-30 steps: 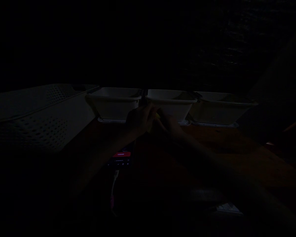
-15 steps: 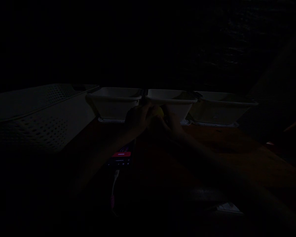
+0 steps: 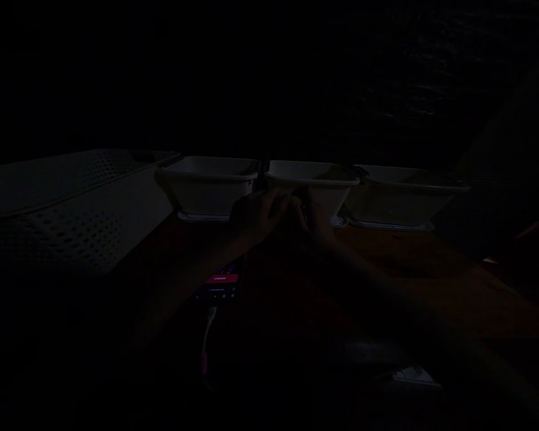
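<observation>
The picture is very dark. My left hand [image 3: 257, 216] and my right hand [image 3: 313, 220] meet in front of the middle tub, fingers curled inward. Between them a sliver of a yellowish round thing [image 3: 297, 200] shows. The fingers cover most of it, so its kind cannot be made out. Both hands are closed around it. Behind them stands the middle pale tub [image 3: 312, 181], and the left pale tub [image 3: 206, 194] is just beyond my left hand.
A pale basket with holes [image 3: 130, 224] stands at the left, and another pale tub [image 3: 399, 206] at the right. A lit phone [image 3: 220, 287] with a white cable [image 3: 207, 326] lies on the brown wooden table [image 3: 395, 257] under my left forearm.
The yellow-green round thing showed more half a second ago. My fingers now cover most of it, and my left hand has turned slightly over it.
</observation>
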Demonstrator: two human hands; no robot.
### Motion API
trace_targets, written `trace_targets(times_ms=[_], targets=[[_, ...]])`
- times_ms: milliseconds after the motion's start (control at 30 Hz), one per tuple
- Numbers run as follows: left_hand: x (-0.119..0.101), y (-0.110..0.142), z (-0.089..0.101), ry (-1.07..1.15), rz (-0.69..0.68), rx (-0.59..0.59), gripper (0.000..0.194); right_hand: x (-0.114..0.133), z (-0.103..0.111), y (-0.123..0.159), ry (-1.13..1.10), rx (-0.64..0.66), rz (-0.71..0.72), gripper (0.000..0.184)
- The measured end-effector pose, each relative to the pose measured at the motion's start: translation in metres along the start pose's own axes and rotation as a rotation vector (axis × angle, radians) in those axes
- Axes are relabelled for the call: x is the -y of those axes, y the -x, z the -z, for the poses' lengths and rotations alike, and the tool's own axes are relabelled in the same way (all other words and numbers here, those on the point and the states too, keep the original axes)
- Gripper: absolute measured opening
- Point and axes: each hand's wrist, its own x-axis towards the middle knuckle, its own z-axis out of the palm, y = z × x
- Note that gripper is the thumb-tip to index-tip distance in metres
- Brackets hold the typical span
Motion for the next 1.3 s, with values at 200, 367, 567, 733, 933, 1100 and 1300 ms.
trace_targets(times_ms=[200,367,567,733,933,1100,1300], targets=[[0.001,0.000,-0.002,-0.038,0.058,0.065,0.045,-0.009,0.003,-0.002,0.016,-0.198,0.040,0.027],[0.002,0.002,-0.005,-0.099,0.096,0.130,0.054,-0.011,0.008,-0.003,0.015,-0.306,0.039,0.033],[0.001,0.000,-0.006,-0.144,0.093,0.173,0.055,-0.012,0.009,-0.005,0.000,-0.296,0.078,0.034],[0.001,-0.002,-0.002,-0.239,0.095,0.220,0.045,-0.008,0.014,-0.009,0.066,-0.157,0.164,0.032],[0.001,0.000,-0.004,-0.243,-0.001,0.277,0.050,-0.008,0.009,-0.008,0.080,-0.073,0.134,0.027],[0.003,0.000,-0.005,-0.200,-0.013,0.261,0.045,-0.010,0.004,-0.006,0.027,-0.013,0.058,0.029],[0.003,0.000,-0.004,-0.188,-0.017,0.225,0.038,-0.009,0.002,-0.004,0.072,0.034,-0.020,0.035]])
